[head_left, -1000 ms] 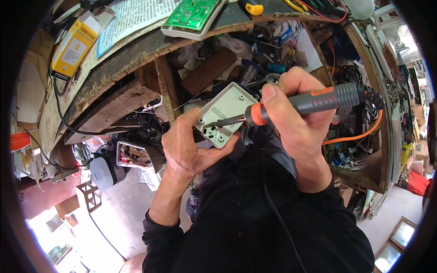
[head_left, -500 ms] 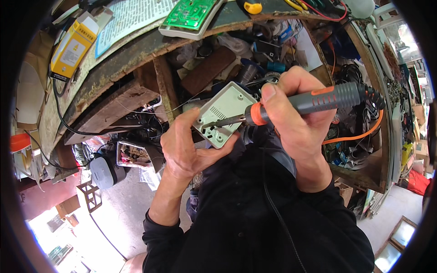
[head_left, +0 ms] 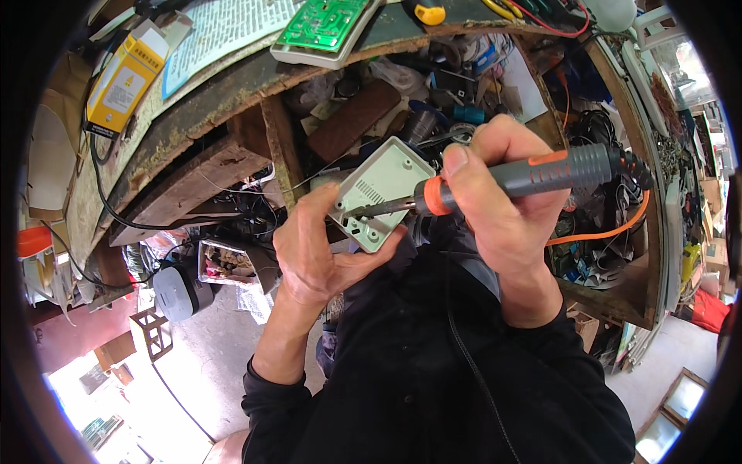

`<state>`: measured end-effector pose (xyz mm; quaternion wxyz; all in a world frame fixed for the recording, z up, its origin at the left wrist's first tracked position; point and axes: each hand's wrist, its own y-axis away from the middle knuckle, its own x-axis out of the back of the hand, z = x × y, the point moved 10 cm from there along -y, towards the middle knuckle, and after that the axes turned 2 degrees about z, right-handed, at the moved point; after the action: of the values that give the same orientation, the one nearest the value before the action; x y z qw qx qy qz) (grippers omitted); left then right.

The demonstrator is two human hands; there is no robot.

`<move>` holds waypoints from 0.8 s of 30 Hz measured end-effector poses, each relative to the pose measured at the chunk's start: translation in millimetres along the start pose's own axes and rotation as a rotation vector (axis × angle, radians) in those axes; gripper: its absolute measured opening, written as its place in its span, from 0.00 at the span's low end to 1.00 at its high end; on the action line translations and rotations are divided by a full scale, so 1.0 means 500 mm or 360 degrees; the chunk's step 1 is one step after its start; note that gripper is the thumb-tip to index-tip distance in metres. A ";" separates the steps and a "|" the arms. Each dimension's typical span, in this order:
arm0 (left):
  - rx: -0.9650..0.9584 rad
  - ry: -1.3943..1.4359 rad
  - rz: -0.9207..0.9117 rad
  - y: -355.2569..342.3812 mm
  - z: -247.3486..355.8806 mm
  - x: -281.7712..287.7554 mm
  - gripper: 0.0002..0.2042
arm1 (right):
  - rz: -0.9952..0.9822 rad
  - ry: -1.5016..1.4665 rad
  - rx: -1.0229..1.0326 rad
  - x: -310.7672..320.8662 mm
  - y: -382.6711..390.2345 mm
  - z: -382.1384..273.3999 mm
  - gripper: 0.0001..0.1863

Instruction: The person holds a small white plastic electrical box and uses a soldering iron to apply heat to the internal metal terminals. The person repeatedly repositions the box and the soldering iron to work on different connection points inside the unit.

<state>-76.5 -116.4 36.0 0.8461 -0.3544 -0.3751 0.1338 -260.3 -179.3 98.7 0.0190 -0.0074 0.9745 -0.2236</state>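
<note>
The left hand (head_left: 313, 255) is holding a pale plastic shell (head_left: 390, 176), fingers along its left edge and thumb under its lower edge, so the open inside is facing up, tilted, in front of the dark-clothed torso and below the bench (head_left: 224, 85). The right hand (head_left: 506, 205) is closing firmly round the grey handle of a soldering iron (head_left: 553, 172), whose metal shaft is pointing left into the shell. Its tip is lying among small dark spots (head_left: 356, 230) near the shell's lower-left end; whether these are openings or marks, and whether the tip is touching plastic, I cannot tell. As for progress, the shell is already showing a row of vent slots (head_left: 366, 190) and several dark spots, while the work at that end is looking unfinished, since the iron is being held there. A green circuit board (head_left: 325, 23) is sitting in a separate pale casing (head_left: 313, 57) on the bench, not joined to the shell. A yellow box (head_left: 125, 89) is standing farther left.
</note>
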 end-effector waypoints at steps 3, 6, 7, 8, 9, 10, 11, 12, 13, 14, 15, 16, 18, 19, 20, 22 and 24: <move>-0.0043 -0.0018 0.0027 0.001 0.003 0.000 0.40 | 0.0044 0.0010 0.0066 0.014 -0.001 -0.005 0.14; -0.0013 0.0045 0.0020 -0.005 0.006 0.001 0.40 | 0.0064 0.0032 0.0090 0.023 -0.002 -0.016 0.14; -0.0026 0.0049 0.0027 -0.006 0.007 0.000 0.41 | 0.0068 0.0045 0.0092 0.024 -0.002 -0.020 0.14; -0.0038 0.0052 0.0035 -0.007 0.007 -0.001 0.41 | 0.0056 0.0054 0.0105 0.023 -0.002 -0.025 0.14; -0.0051 0.0055 0.0043 -0.008 0.008 -0.001 0.41 | 0.0043 0.0063 0.0118 0.021 -0.003 -0.029 0.14; -0.0038 0.0059 0.0040 -0.008 0.008 -0.002 0.41 | 0.0032 0.0073 0.0129 0.020 -0.003 -0.033 0.14; -0.0026 0.0064 0.0037 -0.009 0.008 -0.002 0.41 | 0.0020 0.0096 0.0150 0.018 -0.003 -0.036 0.14; -0.0014 0.0069 0.0034 -0.009 0.007 -0.003 0.41 | 0.0008 0.0118 0.0170 0.017 -0.004 -0.039 0.14; -0.0015 0.0071 0.0044 -0.008 0.007 -0.004 0.41 | -0.0004 0.0138 0.0192 0.014 -0.004 -0.041 0.14; -0.0017 0.0073 0.0053 -0.006 0.005 -0.005 0.41 | -0.0015 0.0158 0.0210 0.012 -0.004 -0.043 0.14; -0.0019 0.0075 0.0062 -0.006 0.005 -0.005 0.41 | -0.0026 0.0177 0.0227 0.008 -0.005 -0.045 0.14; -0.0007 0.0070 0.0054 -0.006 0.004 -0.004 0.41 | -0.0039 0.0195 0.0243 0.004 -0.005 -0.047 0.14; 0.0016 0.0059 0.0037 -0.006 0.004 -0.003 0.42 | -0.0062 0.0216 0.0236 -0.007 -0.006 -0.052 0.13; 0.0016 0.0073 0.0037 -0.006 0.004 -0.003 0.42 | -0.0074 0.0230 0.0233 -0.012 -0.006 -0.054 0.13; 0.0017 0.0086 0.0036 -0.005 0.002 -0.004 0.42 | -0.0092 0.0267 0.0259 -0.015 -0.006 -0.058 0.13; -0.0001 0.0102 0.0047 -0.004 0.002 -0.005 0.42 | -0.0128 0.0340 0.0311 -0.022 -0.006 -0.064 0.12; -0.0039 0.0106 0.0068 -0.004 0.002 -0.006 0.42 | -0.0106 0.0314 0.0244 -0.023 -0.004 -0.056 0.12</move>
<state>-79.3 -119.0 36.4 0.8506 -0.3769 -0.3408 0.1353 -250.1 -168.7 125.3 -0.0840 -0.0164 0.9509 -0.2975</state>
